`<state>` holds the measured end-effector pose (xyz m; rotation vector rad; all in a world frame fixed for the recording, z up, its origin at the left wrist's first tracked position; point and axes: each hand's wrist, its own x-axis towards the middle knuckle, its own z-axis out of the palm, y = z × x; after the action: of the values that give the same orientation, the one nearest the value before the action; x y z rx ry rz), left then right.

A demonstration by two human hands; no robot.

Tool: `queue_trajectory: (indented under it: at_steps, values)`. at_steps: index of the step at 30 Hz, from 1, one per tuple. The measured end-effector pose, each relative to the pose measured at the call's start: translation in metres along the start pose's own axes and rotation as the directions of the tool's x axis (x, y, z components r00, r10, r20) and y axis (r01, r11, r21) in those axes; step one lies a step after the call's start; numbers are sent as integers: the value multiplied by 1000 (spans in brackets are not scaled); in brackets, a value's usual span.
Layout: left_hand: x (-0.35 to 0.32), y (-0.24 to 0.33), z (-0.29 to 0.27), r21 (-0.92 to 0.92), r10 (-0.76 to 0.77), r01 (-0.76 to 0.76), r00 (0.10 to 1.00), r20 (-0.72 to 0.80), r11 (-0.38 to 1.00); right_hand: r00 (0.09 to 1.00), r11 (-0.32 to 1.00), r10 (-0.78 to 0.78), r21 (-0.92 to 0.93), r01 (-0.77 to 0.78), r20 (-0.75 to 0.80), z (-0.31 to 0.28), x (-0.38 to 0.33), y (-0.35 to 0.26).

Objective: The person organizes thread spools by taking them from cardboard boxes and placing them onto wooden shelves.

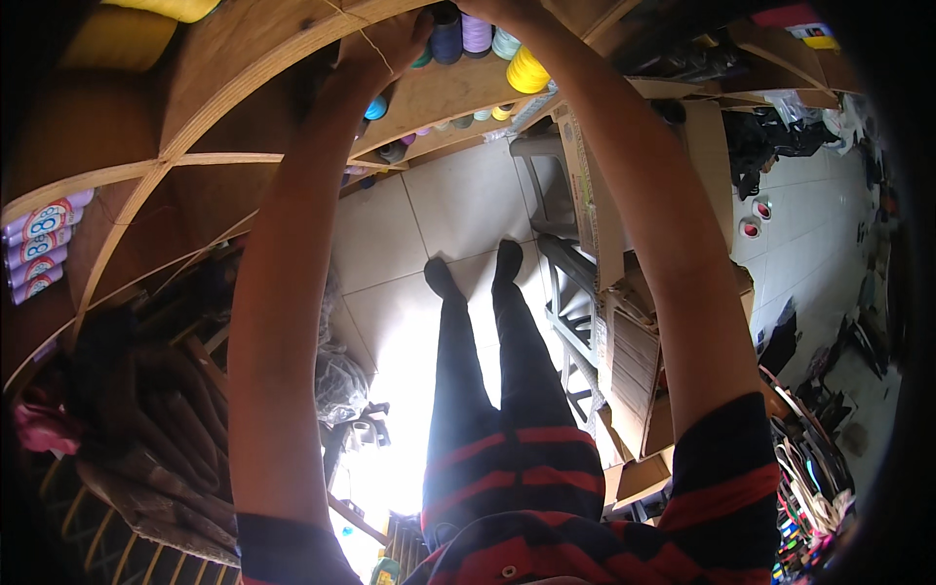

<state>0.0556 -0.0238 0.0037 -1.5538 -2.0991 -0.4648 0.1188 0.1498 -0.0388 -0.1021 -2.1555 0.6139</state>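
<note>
Both my arms reach up to a wooden shelf (429, 102) at the top of the head view. My left hand (385, 41) is beside a dark navy thread spool (446, 37) and a partly covered green spool (421, 58). Cut off by the upper edge, my right hand (495, 10) is over a lavender spool (476, 35) and a pale mint spool (505, 44). A bright yellow spool (527, 71) lies by my right wrist. The fingers of both hands are too hidden to show any grip. A thin loose thread (366, 35) hangs across my left hand.
Purple labelled spools (44, 244) fill a compartment at left; a blue spool (375, 107) sits lower. Grey plastic stools (565, 283) and cardboard boxes (634, 375) stand at right. Brown cloth (161, 429) hangs at lower left. Slippers (749, 228) lie on the tiled floor (380, 234).
</note>
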Motion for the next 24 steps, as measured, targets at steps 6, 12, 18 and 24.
queue_trajectory:
  at_steps: [6,12,18,24]
  values:
    - [-13,4,13,-136,-4,14,997,76,991,982,975,75,-219,-36,173,-11,0,-7]
    - [-39,31,-18,-11,-23,24,998,67,1000,924,913,298,-355,-202,238,-36,4,-60]
    - [-94,87,-35,-519,-21,26,1000,16,854,996,911,91,-407,-73,24,-79,-58,-113]
    - [-155,176,-55,-747,-96,333,935,343,576,887,899,400,-94,-429,-230,-145,-132,-168]
